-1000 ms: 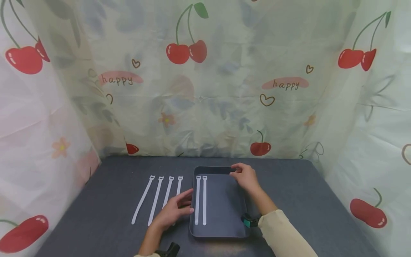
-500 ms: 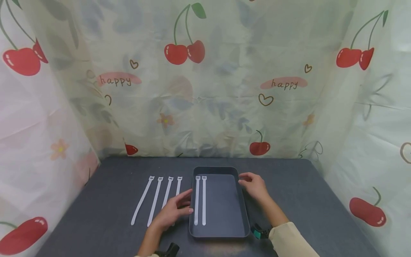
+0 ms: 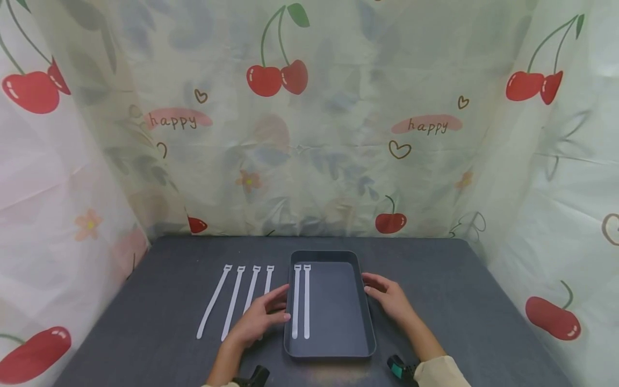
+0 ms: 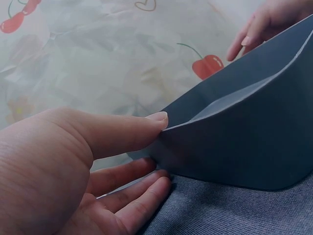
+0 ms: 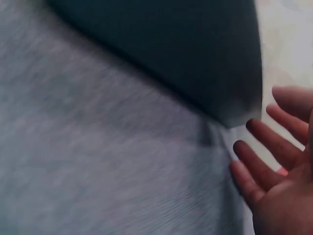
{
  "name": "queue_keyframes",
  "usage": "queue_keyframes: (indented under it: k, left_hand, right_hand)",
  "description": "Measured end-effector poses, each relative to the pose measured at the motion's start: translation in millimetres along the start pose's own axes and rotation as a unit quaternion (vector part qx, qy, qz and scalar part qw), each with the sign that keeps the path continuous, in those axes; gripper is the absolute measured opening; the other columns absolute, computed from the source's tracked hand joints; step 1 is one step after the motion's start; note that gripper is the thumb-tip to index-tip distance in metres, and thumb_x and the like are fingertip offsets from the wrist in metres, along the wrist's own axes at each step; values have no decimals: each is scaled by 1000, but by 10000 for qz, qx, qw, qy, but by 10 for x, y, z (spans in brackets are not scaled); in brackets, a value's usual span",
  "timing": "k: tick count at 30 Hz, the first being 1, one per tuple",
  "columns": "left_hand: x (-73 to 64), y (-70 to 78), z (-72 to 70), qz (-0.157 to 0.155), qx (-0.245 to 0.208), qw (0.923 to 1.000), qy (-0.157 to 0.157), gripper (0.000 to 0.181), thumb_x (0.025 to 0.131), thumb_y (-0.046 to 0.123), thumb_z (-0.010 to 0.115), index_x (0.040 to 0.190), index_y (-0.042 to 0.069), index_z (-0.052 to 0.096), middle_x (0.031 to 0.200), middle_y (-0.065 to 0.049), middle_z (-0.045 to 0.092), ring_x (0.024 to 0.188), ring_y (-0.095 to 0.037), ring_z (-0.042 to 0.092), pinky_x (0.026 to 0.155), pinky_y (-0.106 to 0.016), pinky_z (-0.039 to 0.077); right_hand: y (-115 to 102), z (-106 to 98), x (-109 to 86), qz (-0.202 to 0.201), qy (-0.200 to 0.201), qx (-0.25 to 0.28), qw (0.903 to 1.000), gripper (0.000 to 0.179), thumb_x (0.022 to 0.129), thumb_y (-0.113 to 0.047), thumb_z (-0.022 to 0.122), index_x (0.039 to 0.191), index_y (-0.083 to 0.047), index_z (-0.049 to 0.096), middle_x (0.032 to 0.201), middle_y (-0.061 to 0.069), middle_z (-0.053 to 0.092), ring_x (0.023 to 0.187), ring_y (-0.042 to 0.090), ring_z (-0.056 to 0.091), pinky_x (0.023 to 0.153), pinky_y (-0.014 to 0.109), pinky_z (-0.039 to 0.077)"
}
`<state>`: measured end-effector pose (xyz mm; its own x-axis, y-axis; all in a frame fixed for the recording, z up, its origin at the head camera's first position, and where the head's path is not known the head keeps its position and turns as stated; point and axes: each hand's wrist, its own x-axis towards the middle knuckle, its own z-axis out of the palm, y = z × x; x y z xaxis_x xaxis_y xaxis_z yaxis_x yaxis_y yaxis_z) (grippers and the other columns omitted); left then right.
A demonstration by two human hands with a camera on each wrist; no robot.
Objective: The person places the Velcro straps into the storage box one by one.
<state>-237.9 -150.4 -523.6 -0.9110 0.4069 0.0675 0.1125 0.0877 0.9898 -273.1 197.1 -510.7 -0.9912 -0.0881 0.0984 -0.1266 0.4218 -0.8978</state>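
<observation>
A dark grey tray [image 3: 338, 312] lies on the table between my hands. Inside it, along its left side, are two white strap-style cable ties with slotted heads, a left tie [image 3: 296, 303] and a right tie [image 3: 307, 303], side by side. My left hand [image 3: 253, 324] is at the tray's left wall, its thumb [image 4: 132, 128] at the rim and its other fingers spread low along the outside. Beside the right wall, my right hand [image 3: 394, 301] has loosely bent fingers and holds nothing; in the right wrist view its fingertips [image 5: 238, 147] are near the tray's lower corner.
Several more white cable ties [image 3: 234, 303] lie in a fanned row on the table left of the tray, partly covered by my left hand and forearm. The dark table [image 3: 435, 290] ends at a cherry-printed curtain [image 3: 338, 161] behind and at the sides.
My right hand has come away from the tray's far right corner and moved down along its right side, towards me. The left hand, the tray and the ties hold their places.
</observation>
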Motion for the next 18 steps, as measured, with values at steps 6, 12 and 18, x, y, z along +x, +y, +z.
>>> queue_keyframes:
  k: [6,12,18]
  left_hand:
    - [3,2,-3,18,1,10000,2,68,88,3,69,148,-1,36,138,-27,48,124,-40,49,91,-24,45]
    - [-4,19,3,-1,32,10000,5,68,88,3,69,148,-1,36,136,-27,49,124,-40,49,92,-25,44]
    - [-5,21,7,71,158,9999,7,67,89,4,68,147,-2,36,135,-28,50,122,-41,50,93,-28,46]
  right_hand:
    - [115,7,-60,-80,-159,316,9993,38,96,-13,61,133,-5,59,131,11,60,124,28,52,105,50,35]
    - [220,-9,-91,-241,-300,359,9986,39,96,-19,63,134,-11,59,134,8,58,127,27,49,106,51,33]
    - [211,-36,-114,-266,-559,404,9973,44,95,-20,64,137,-11,57,138,10,54,129,28,47,107,52,33]
